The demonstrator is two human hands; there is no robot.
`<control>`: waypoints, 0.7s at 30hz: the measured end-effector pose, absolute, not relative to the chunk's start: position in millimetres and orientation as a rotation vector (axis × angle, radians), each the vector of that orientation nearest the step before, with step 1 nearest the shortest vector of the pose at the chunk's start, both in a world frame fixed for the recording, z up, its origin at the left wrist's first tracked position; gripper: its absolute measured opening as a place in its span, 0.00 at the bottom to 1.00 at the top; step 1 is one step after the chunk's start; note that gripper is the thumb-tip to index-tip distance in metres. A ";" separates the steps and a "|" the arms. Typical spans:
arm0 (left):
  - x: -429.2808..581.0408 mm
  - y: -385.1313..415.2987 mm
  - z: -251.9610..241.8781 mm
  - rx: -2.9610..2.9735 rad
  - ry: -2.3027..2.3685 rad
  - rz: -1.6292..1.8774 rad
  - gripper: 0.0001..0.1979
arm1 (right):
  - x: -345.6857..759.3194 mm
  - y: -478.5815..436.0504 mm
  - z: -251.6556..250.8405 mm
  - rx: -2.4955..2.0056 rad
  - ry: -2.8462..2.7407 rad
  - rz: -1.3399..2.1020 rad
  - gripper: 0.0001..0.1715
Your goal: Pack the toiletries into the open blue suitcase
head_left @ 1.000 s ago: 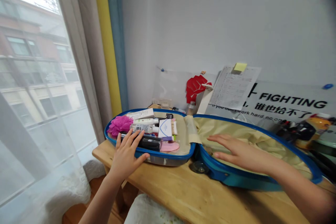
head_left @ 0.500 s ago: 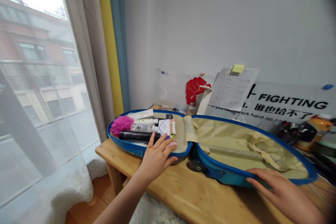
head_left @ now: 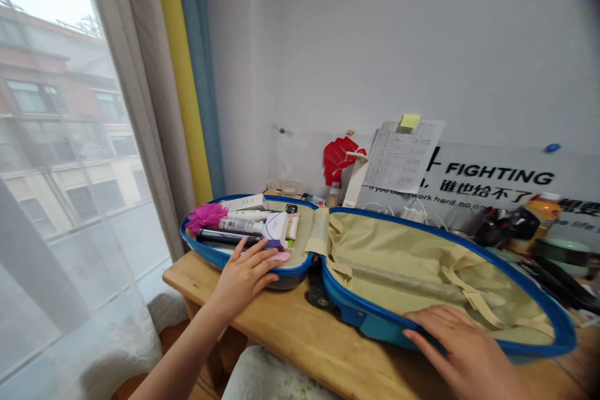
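Observation:
A blue suitcase (head_left: 345, 304) lies spread open on a wooden table. Its left half holds a pink bath puff (head_left: 205, 217), a black cylinder (head_left: 225, 236), a clear bottle (head_left: 238, 225), a long white box (head_left: 246, 202) and a small white-and-purple box (head_left: 275, 227). My left hand (head_left: 247, 274) rests with fingers spread over the near rim of that half, its fingertips by the cylinder and the small box. A pink item (head_left: 280, 256) shows past the fingers. At the near edge of the beige-lined right half, my right hand (head_left: 458, 339) grips the rim, thumb outside.
Bottles, pens and dark items crowd the table behind the right half, among them an orange-labelled bottle (head_left: 535, 225). Papers (head_left: 402, 156) and a poster (head_left: 497, 172) stand along the wall. Curtains (head_left: 199, 75) hang at left, and a stool (head_left: 276, 375) stands below the table edge.
The view has shifted, so the suitcase and table sit further left. My right hand has come further over the rim. My left hand stays at the near side of the packed half.

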State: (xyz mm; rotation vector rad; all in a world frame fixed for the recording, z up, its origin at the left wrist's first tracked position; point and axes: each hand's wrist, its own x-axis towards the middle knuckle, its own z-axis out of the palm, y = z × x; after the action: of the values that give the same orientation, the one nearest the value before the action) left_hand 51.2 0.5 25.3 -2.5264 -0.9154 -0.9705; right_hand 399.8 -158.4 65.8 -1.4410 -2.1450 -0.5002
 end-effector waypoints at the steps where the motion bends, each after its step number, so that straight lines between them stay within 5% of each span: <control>1: 43.6 2.9 25.7 -2.524 -0.924 -0.946 0.15 | 390.2 -159.0 66.1 -1.425 -2.149 -0.516 0.14; 14: -18.2 38.1 28.8 -2.631 -1.115 -0.768 0.20 | 329.4 -131.0 62.0 -1.410 -2.167 -0.455 0.10; 21: 15.3 62.2 80.7 -2.523 -1.304 -0.716 0.23 | 326.5 -130.0 62.1 -1.536 -2.188 -0.382 0.10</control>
State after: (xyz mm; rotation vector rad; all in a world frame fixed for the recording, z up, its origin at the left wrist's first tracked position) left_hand 15.3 62.2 80.7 -2.5235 -1.3036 -0.7160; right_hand 326.5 -130.0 62.1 -1.5362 -2.1876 -0.3822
